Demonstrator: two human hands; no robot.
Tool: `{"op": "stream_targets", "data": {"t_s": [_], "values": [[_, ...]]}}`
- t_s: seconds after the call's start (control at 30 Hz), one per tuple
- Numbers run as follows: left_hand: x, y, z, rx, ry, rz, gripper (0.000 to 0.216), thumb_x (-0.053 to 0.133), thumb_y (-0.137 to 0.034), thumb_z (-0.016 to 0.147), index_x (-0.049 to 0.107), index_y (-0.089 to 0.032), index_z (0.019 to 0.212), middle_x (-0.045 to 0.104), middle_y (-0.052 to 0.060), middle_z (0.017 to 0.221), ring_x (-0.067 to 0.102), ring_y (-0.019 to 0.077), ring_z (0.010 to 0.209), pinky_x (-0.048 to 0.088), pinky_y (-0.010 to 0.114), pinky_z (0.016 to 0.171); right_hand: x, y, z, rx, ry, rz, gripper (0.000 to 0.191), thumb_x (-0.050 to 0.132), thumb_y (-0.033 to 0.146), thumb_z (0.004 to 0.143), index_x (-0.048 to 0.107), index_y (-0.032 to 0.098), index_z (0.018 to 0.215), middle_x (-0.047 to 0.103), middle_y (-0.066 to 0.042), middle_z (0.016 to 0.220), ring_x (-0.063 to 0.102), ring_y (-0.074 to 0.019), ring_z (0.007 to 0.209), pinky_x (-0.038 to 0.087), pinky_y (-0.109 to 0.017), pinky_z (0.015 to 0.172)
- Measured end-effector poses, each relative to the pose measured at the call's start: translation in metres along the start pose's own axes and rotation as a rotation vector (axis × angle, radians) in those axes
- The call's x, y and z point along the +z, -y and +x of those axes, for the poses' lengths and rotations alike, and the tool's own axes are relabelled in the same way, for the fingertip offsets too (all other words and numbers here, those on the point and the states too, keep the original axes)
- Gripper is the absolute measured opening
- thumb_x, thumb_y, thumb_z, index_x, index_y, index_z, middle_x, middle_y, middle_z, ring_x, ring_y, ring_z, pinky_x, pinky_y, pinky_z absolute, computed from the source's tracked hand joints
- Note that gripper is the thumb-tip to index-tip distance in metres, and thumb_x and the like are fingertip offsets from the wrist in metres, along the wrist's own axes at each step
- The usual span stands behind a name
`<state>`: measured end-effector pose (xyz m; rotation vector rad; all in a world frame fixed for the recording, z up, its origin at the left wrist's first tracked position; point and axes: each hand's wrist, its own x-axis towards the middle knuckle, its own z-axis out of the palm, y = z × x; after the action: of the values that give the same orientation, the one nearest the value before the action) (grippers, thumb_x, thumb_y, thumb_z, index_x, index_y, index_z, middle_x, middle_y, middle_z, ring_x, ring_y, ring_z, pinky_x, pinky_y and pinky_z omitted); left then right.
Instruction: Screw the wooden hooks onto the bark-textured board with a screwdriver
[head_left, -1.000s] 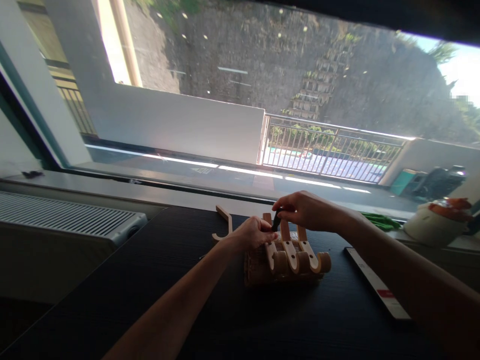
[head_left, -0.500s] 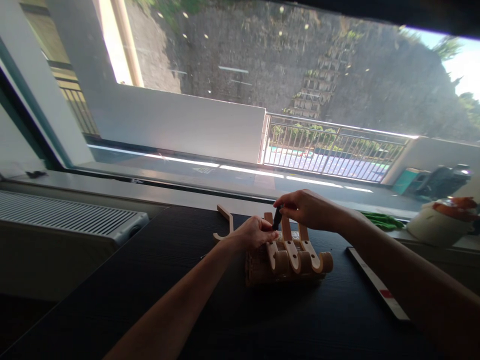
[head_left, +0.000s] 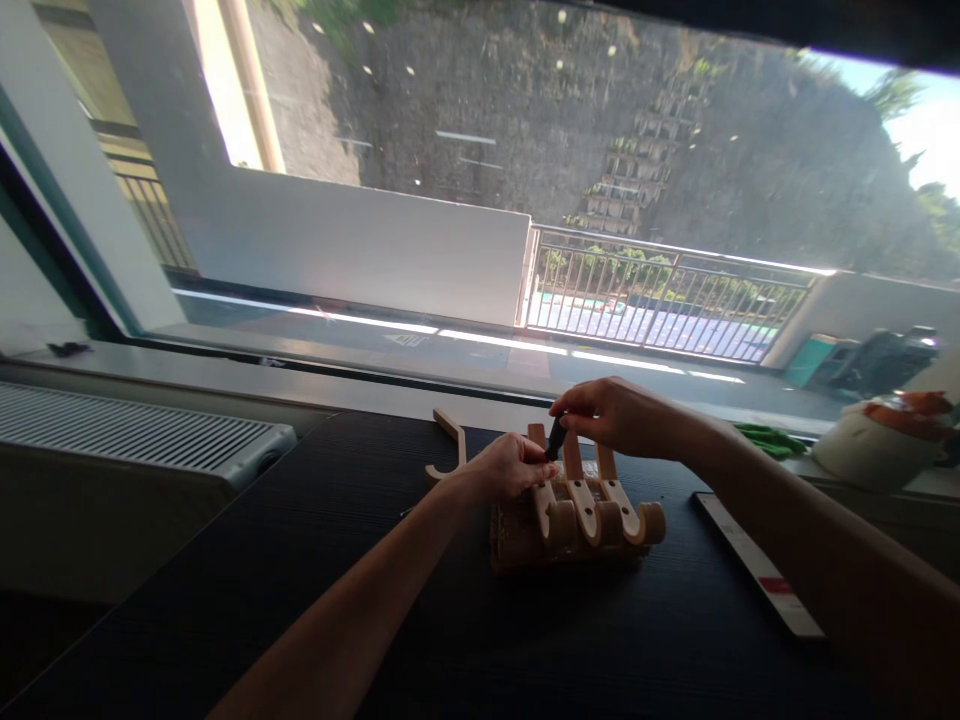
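My right hand (head_left: pixel 611 415) is closed round the handle of a small black screwdriver (head_left: pixel 556 438), which stands tilted over the leftmost of three pale wooden hooks (head_left: pixel 583 508). My left hand (head_left: pixel 512 465) pinches close to the screwdriver's lower end; what lies between its fingertips is hidden. The hooks have dark holes and rounded front ends, and they rest across a brown base (head_left: pixel 514 535) wrapped in clear plastic. A separate bent wooden hook (head_left: pixel 452 435) lies on the table behind my left wrist, partly covered by it.
The dark table (head_left: pixel 322 560) borders a windowsill (head_left: pixel 390 398). A phone or tablet (head_left: pixel 761 570) lies under my right forearm. On the sill at right are a green cloth (head_left: pixel 769 440) and a pale pot (head_left: pixel 874 450). A white radiator (head_left: pixel 142 430) stands left.
The screwdriver and my right hand have shifted very slightly to the right. My left hand and the hooks look the same.
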<state>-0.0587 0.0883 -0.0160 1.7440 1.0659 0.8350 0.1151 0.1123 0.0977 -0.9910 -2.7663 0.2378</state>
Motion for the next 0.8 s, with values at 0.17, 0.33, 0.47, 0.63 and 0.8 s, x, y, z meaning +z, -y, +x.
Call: {"op": "stream_targets", "data": {"t_s": [0.17, 0.33, 0.47, 0.63, 0.8], "values": [[0.0004, 0.0006, 0.0004, 0.002, -0.015, 0.023, 0.038, 0.055, -0.047, 0.071, 0.063, -0.01, 0.066, 0.048, -0.002, 0.053, 0.038, 0.007, 0.047, 0.026, 0.021, 0.044, 0.004, 0.0067, 0.0022, 0.028, -0.08, -0.088, 0.027, 0.046, 0.035, 0.081, 0.067, 0.019, 0.086, 0.061, -0.001, 0.064, 0.047, -0.009, 0.051, 0.03, -0.022, 0.049], [0.0, -0.0011, -0.0006, -0.028, -0.008, 0.054, 0.039, 0.055, -0.048, 0.071, 0.065, -0.011, 0.068, 0.05, -0.001, 0.055, 0.039, 0.0076, 0.048, 0.028, 0.021, 0.045, 0.0004, 0.0069, 0.0032, 0.049, -0.076, -0.114, 0.026, 0.05, 0.038, 0.078, 0.067, 0.019, 0.083, 0.061, 0.0, 0.063, 0.047, -0.0095, 0.052, 0.03, -0.022, 0.049], [-0.0003, -0.0001, -0.0005, -0.034, 0.011, 0.037, 0.039, 0.054, -0.047, 0.071, 0.065, -0.01, 0.07, 0.052, 0.0, 0.057, 0.04, 0.0076, 0.049, 0.029, 0.021, 0.046, -0.0039, 0.0, 0.003, -0.013, -0.013, 0.011, 0.027, 0.049, 0.033, 0.08, 0.066, 0.021, 0.097, 0.066, -0.002, 0.08, 0.053, -0.011, 0.063, 0.035, -0.022, 0.056], [0.0008, 0.0035, 0.0012, -0.031, -0.011, 0.067, 0.039, 0.054, -0.047, 0.071, 0.067, -0.011, 0.075, 0.055, 0.001, 0.06, 0.043, 0.0086, 0.05, 0.031, 0.021, 0.047, 0.0007, 0.0033, 0.003, 0.009, -0.043, -0.019, 0.027, 0.047, 0.033, 0.081, 0.068, 0.018, 0.09, 0.065, -0.003, 0.072, 0.052, -0.0109, 0.059, 0.034, -0.023, 0.056], [0.0006, 0.0032, 0.0005, -0.01, -0.014, 0.11, 0.038, 0.052, -0.046, 0.073, 0.066, -0.01, 0.072, 0.051, 0.0, 0.057, 0.04, 0.0081, 0.05, 0.029, 0.021, 0.046, 0.0021, 0.0092, 0.0024, 0.095, -0.108, -0.105, 0.031, 0.047, 0.039, 0.08, 0.068, 0.016, 0.079, 0.06, -0.002, 0.061, 0.046, -0.0092, 0.05, 0.03, -0.023, 0.049]]}}
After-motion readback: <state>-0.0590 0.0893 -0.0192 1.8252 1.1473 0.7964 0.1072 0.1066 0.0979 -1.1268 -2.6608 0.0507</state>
